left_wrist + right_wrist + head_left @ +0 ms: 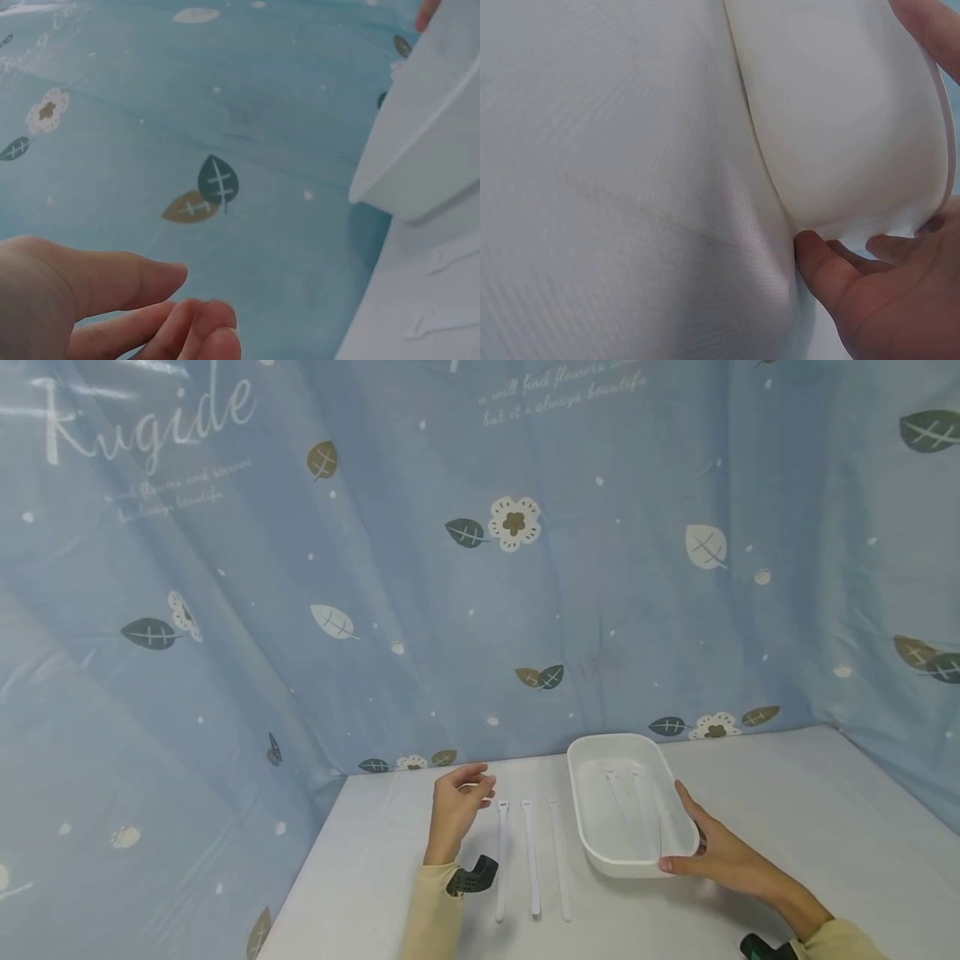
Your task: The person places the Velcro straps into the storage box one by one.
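A white rectangular plastic tub [576, 797] is at the right of the table, several thin white straps [617, 793] inside it. My right hand [720, 853] grips its near right corner, thumb on the front rim; the right wrist view shows fingers [889, 247] against the tub. To the left of the tub, three white straps with square heads, like cable ties [531, 864], lie side by side lengthwise. Just left of them hovers my left hand [459, 806], fingers loosely bent, nothing visible between thumb and fingers in the left wrist view.
A white cloth covers the table [360, 877]. Behind and to both sides hangs a blue curtain [420, 693] printed with leaves and flowers. The tub's far end stands close to the curtain's foot. Dark devices [474, 875] are worn on both wrists.
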Demonstrator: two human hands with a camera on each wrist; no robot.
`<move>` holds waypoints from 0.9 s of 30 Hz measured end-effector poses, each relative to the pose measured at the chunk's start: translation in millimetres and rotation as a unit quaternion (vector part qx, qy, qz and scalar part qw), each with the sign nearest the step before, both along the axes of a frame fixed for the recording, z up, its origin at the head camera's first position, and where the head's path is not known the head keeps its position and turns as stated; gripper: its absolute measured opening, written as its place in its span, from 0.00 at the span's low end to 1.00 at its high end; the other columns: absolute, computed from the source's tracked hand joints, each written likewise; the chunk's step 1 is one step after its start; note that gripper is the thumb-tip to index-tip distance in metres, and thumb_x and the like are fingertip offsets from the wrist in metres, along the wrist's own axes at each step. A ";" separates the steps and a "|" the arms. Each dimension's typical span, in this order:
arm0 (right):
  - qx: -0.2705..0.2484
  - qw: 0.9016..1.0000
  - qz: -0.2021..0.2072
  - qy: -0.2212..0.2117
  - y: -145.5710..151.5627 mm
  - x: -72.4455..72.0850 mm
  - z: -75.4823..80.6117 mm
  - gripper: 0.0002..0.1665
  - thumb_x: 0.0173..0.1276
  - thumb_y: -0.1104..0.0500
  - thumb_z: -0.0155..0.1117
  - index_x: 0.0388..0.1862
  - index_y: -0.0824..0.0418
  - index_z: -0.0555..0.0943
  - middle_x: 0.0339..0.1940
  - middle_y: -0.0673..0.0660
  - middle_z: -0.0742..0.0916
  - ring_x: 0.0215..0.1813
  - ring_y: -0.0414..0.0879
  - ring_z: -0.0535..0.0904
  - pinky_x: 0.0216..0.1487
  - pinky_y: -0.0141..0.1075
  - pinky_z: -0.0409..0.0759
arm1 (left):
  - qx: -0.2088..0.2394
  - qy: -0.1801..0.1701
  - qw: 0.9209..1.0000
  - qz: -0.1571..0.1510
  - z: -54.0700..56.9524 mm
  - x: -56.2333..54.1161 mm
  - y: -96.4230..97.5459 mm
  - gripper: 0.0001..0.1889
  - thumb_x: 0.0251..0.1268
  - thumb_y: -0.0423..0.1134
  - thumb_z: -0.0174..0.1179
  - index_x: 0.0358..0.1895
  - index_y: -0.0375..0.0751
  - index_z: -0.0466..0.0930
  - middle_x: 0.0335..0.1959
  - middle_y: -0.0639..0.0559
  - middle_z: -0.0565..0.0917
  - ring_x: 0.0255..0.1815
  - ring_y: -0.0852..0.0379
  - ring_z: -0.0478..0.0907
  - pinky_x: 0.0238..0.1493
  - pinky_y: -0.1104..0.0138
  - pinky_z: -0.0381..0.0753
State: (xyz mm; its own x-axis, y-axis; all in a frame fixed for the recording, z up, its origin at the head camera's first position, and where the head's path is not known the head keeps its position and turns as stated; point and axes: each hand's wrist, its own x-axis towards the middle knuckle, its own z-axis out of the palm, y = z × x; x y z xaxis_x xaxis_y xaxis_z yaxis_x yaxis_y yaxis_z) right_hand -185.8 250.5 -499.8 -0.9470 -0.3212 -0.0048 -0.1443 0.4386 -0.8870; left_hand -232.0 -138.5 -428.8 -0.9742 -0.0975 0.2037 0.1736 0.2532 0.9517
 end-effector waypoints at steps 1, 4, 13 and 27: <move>0.000 1.000 0.001 0.004 -0.1 -0.2 0.4 0.73 0.65 0.54 0.75 0.84 0.65 0.27 0.82 0.82 0.42 0.68 0.72 0.77 0.54 0.46 0.86 | -0.003 -0.001 1.000 0.004 -0.8 -0.1 -0.3 0.16 0.67 0.33 0.68 0.55 0.30 0.85 0.41 0.36 0.87 0.36 0.53 0.89 0.37 0.68 0.90; 0.000 1.000 0.002 0.013 -0.1 -0.6 1.3 0.72 0.65 0.54 0.75 0.84 0.65 0.28 0.82 0.82 0.42 0.69 0.74 0.75 0.54 0.46 0.86 | -0.009 -0.001 1.000 0.011 -4.0 -1.0 -1.4 0.15 0.66 0.33 0.68 0.53 0.30 0.85 0.40 0.37 0.88 0.35 0.55 0.88 0.37 0.68 0.90; 0.003 1.000 0.000 0.006 -0.2 -0.7 0.0 0.73 0.64 0.54 0.76 0.84 0.64 0.28 0.82 0.82 0.42 0.68 0.73 0.76 0.53 0.45 0.86 | -0.036 -0.014 0.999 0.021 -18.1 -6.3 -4.7 0.14 0.65 0.32 0.68 0.51 0.29 0.86 0.39 0.37 0.88 0.34 0.54 0.89 0.35 0.68 0.90; 0.004 1.000 0.000 0.013 0.5 -1.6 -1.0 0.73 0.65 0.54 0.75 0.84 0.64 0.28 0.82 0.83 0.42 0.69 0.77 0.73 0.55 0.47 0.86 | -0.079 -0.039 0.996 0.021 -37.9 -13.8 -6.6 0.13 0.64 0.33 0.69 0.49 0.28 0.86 0.37 0.38 0.89 0.32 0.56 0.87 0.33 0.66 0.90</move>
